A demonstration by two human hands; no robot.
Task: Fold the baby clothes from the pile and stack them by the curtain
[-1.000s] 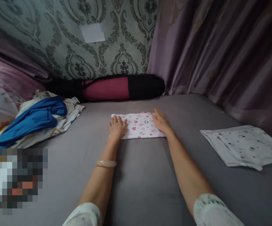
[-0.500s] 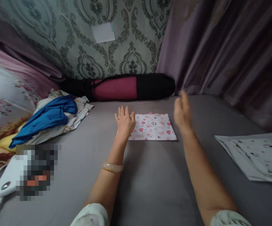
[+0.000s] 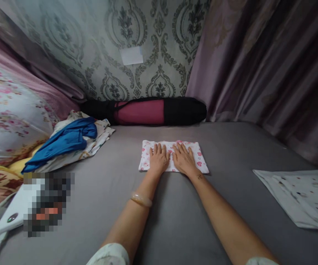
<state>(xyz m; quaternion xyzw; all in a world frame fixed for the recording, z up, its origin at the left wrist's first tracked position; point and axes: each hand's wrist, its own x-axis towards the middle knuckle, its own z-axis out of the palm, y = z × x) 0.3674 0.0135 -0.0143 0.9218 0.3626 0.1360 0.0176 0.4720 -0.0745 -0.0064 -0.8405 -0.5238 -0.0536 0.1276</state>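
A folded white cloth with pink hearts and small prints [image 3: 145,157] lies flat on the grey sheet [image 3: 175,213]. On its left half rests my left hand [image 3: 159,159], palm down with the fingers stretched out. My right hand [image 3: 184,159] lies flat on the right half, fingers spread a little. The two hands are side by side with a narrow gap between the thumbs. Neither one grips the cloth. A pale bangle [image 3: 141,200] circles my left wrist.
A black and maroon long bag [image 3: 139,112] lies along the wall. At left are a blue garment [image 3: 65,138] on printed cloth, a floral pillow [image 3: 7,121] and a white device [image 3: 19,206], partly pixelated. Folded white printed fabric [image 3: 302,195] lies at right.
My right hand has come down from the air onto the cloth, moving left. My left hand has shifted right, from the cloth's left edge further onto it. The view has tilted slightly up.
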